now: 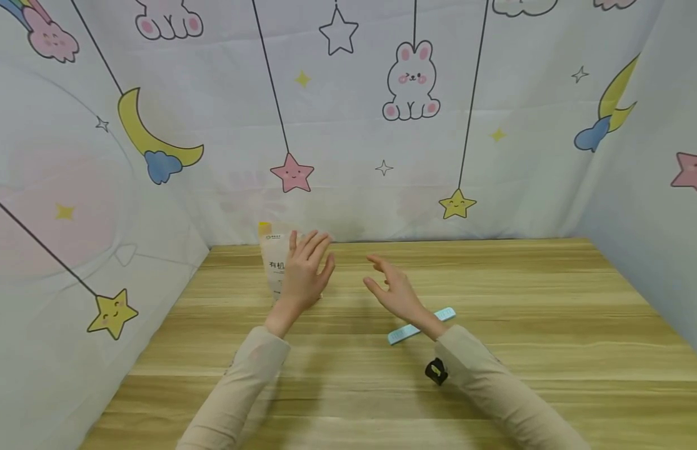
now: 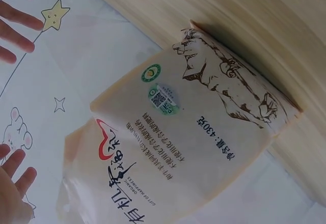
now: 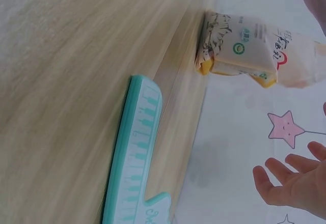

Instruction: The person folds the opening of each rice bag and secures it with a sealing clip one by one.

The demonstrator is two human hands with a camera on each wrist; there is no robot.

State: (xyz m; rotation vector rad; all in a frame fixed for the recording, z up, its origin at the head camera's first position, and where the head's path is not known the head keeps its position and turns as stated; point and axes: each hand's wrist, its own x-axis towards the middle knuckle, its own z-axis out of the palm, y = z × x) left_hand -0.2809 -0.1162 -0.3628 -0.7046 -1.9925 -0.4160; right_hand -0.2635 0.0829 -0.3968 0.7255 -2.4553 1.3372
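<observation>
While the left hand [image 1: 305, 270] is hovering, fingers extended, before the standing bag [image 1: 272, 256], the right hand [image 1: 400, 296] is hanging relaxed near the blue strip [image 1: 403, 334].

Room lies between bag [image 1: 274, 256] (upright) and blue strip [image 1: 403, 334].

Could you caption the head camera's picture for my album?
At a table, left hand in front of an upright bag, right hand near a blue strip.
</observation>
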